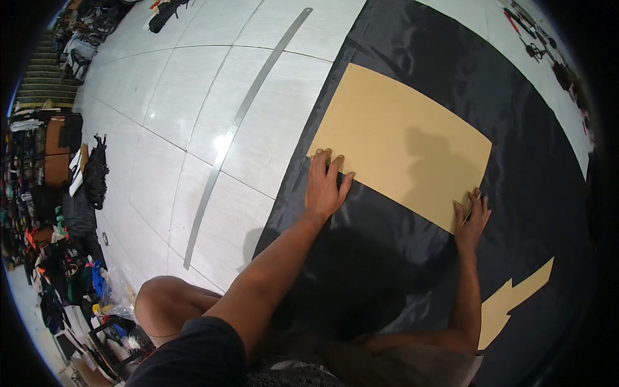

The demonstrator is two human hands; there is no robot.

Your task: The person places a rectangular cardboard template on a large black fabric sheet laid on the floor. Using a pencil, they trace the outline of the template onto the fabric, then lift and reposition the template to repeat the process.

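Note:
A large tan sheet (393, 122), like card or stiff paper, lies flat on black cloth (361, 251) with a slight sheen. At the sheet's near left corner my left hand (327, 185) rests with its fingers spread, their tips on the edge. My right hand (472, 219) is at the near right corner, thumb on the sheet and fingers curled at its side edge. Something thin shows between that thumb and the fingers, too small to name. A shadow falls across the sheet's right half.
Tan cut pieces (506, 309) lie on the cloth at the lower right. A long metal ruler (242, 113) lies on the white tiled floor (161, 97) to the left. Piled clutter (58, 251) lines the far left. Several tools (535, 48) lie at the upper right.

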